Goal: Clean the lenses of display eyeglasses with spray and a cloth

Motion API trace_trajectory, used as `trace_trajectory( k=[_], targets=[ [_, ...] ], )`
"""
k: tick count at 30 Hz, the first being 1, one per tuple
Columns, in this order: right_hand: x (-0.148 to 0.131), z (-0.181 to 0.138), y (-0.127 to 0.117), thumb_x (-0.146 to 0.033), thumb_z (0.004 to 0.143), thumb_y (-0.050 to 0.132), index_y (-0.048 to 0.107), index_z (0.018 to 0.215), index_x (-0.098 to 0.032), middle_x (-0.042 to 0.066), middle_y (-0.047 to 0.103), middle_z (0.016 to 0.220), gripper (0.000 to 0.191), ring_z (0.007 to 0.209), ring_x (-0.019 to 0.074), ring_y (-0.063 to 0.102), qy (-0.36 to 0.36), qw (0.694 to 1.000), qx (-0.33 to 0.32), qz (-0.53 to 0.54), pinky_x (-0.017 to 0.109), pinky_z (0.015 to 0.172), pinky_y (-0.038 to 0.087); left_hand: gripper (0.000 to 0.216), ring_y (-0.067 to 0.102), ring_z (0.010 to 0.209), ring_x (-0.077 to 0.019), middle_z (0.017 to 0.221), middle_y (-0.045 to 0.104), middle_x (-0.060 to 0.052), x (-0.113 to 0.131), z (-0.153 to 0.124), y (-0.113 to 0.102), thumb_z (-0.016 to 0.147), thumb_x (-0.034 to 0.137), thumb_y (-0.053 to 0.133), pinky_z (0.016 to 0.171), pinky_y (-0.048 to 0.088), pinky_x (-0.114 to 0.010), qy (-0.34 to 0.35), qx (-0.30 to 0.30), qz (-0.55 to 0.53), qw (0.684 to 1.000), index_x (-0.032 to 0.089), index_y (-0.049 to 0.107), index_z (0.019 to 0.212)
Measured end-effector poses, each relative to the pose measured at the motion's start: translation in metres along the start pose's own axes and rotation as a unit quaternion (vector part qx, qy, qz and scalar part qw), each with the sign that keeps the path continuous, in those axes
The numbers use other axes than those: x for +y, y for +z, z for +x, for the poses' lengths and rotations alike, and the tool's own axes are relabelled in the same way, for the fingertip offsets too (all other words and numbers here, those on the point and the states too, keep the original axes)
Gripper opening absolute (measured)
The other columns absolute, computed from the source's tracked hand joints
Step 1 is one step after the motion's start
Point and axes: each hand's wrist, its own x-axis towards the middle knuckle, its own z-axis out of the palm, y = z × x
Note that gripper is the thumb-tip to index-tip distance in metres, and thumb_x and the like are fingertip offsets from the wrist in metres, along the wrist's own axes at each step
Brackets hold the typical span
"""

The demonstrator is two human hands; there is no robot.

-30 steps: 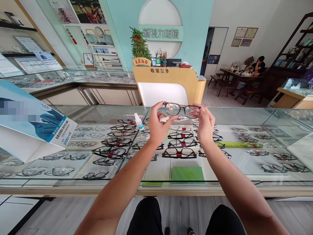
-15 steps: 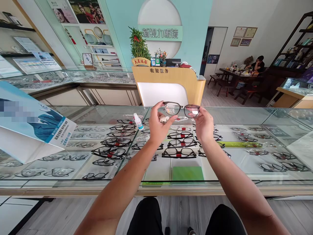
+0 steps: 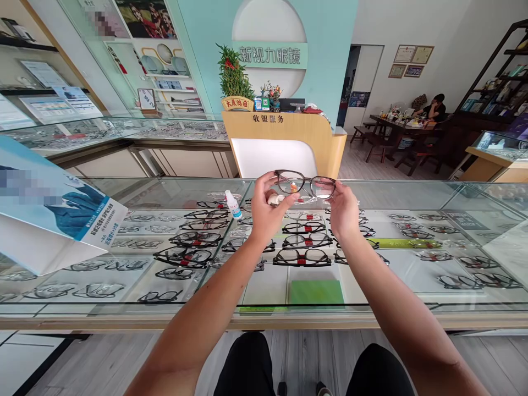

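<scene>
Item: eyeglasses (image 3: 305,184), dark translucent frame, held level in the air above the glass display surface (image 3: 412,192). Left hand (image 3: 266,212): thumb and forefinger pinching the frame's left end, with a small pale wad tucked at the palm. Right hand (image 3: 344,212): grip pinching the frame's right end. Below: rows of display frames (image 3: 303,257), white dropper bottle (image 3: 233,204), green cloth (image 3: 316,292). Step, by judgement: lens inspection. Further handling calls for fingertips clear of the lenses.

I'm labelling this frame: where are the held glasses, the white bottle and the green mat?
glasses (image 3: 306,182): head view, on the bridge.
bottle (image 3: 234,205): head view, on its white body.
green mat (image 3: 316,292): head view, on its middle.
</scene>
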Motion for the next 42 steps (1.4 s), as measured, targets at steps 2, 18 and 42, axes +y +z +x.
trace_trajectory(
  k=[2, 18, 42],
  targets=[
    [-0.001, -0.001, 0.001, -0.059, 0.094, 0.063, 0.084, 0.102, -0.024, 0.009, 0.090, 0.123, 0.042, 0.103, 0.0252, 0.077, 0.038, 0.999, 0.028, 0.019, 0.037, 0.085, 0.058, 0.078, 0.076, 0.085, -0.0185, 0.125, 0.084, -0.010, 0.000, 0.002, 0.000, 0.080, 0.063, 0.103, 0.068, 0.058, -0.032, -0.019, -0.012, -0.021, 1.000, 0.028, 0.064, 0.139],
    [-0.008, 0.013, -0.014, -0.064, 0.088, 0.072, 0.082, 0.105, -0.026, 0.008, 0.089, 0.121, 0.044, 0.116, 0.0309, 0.080, 0.087, 0.994, -0.069, 0.008, 0.041, 0.090, 0.057, 0.083, 0.084, 0.097, -0.0234, 0.118, 0.088, -0.007, -0.001, 0.018, -0.008, 0.068, 0.059, 0.109, 0.074, 0.066, -0.032, -0.143, -0.101, -0.160, 0.972, 0.031, 0.062, 0.130],
    [-0.025, 0.011, -0.022, -0.043, 0.076, 0.096, 0.085, 0.077, -0.023, 0.001, 0.080, 0.086, 0.023, 0.085, 0.0192, 0.065, 0.140, 0.954, -0.261, -0.040, 0.033, 0.087, 0.050, 0.083, 0.078, 0.094, -0.0236, 0.112, 0.086, -0.004, 0.012, 0.019, -0.019, 0.070, 0.056, 0.108, 0.088, 0.061, -0.038, -0.163, -0.270, -0.110, 0.943, 0.029, 0.059, 0.132]
  ],
)
